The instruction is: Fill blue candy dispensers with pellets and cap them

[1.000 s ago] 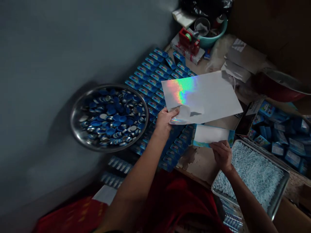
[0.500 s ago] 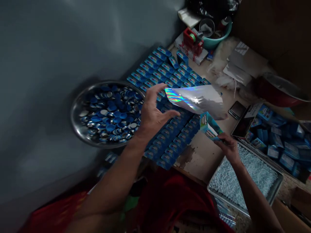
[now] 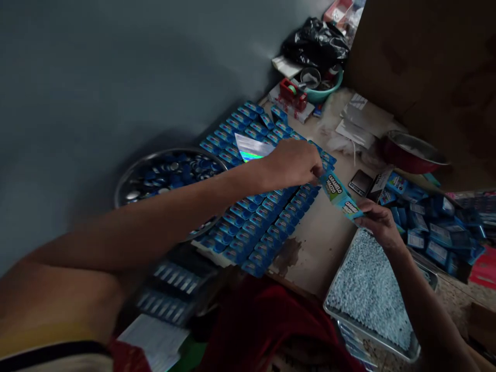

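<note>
A flat blue-green printed carton (image 3: pixel 341 196) marked "CARAMELO MACIZO" is stretched between my two hands, above the table's bare strip. My right hand (image 3: pixel 377 222) pinches its lower right end between thumb and fingers. At the carton's upper left end, my left hand (image 3: pixel 296 161) is closed, with its fingertips on the edge and partly hidden. A shiny rainbow-reflecting sheet (image 3: pixel 251 147) shows behind my left wrist, largely covered by the arm. Under that lie rows of small blue cartons (image 3: pixel 248 232).
A metal bowl (image 3: pixel 118 188) of blue-and-silver caps stands left. Right are a metal tray (image 3: pixel 331 310) of pale blue pellets, a box of blue cartons (image 3: pixel 437 227), a small scale (image 3: pixel 360 182) and a red bowl (image 3: pixel 411 160). Behind sit a tape dispenser (image 3: pixel 290 93) and teal basin (image 3: pixel 321 95).
My left hand, open beside the shiny sheet before, has moved right and closed at the carton's end. The carton, opened into a sleeve earlier, now looks flatter. The view has shifted.
</note>
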`<state>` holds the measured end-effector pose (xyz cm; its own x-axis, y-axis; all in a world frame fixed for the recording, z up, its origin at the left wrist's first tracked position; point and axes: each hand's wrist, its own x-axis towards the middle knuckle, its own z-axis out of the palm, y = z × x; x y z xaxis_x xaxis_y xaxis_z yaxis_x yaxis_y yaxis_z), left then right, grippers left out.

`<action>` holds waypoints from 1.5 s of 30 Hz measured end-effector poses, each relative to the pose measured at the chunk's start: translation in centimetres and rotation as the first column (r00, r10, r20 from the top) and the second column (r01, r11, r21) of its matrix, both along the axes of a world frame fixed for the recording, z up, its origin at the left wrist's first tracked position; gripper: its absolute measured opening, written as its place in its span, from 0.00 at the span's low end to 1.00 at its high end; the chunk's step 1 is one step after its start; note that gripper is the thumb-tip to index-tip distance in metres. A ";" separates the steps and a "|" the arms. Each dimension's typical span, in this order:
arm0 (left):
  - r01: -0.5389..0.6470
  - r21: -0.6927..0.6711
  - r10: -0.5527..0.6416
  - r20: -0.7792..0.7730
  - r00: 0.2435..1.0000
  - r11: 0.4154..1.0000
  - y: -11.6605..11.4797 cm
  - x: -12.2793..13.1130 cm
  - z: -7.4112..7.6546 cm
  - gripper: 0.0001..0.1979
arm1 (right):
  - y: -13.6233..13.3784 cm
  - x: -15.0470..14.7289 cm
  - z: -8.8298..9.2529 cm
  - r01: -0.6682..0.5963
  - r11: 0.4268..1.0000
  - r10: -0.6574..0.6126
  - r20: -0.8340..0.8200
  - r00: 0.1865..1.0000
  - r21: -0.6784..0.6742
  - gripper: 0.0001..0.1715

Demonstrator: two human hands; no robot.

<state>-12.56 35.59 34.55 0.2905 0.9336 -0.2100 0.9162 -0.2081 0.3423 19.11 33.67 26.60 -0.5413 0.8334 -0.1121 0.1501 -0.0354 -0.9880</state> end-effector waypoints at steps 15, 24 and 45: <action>-0.180 -0.514 0.432 0.428 0.794 0.839 5.8 -3.2 3.5 0.12 | 8.4 -1.3 8.4 -0.010 0.994 0.009 -0.006 1.000 -0.104 0.23; -0.050 -0.459 0.252 0.390 0.886 0.887 5.7 -5.4 2.1 0.09 | 10.0 -2.8 8.7 -0.047 0.996 0.049 0.018 0.999 -0.081 0.25; -0.079 -0.577 0.368 0.404 0.837 0.813 5.8 -3.6 2.9 0.08 | 9.8 -3.9 6.4 -0.428 0.888 0.383 0.242 0.891 0.169 0.49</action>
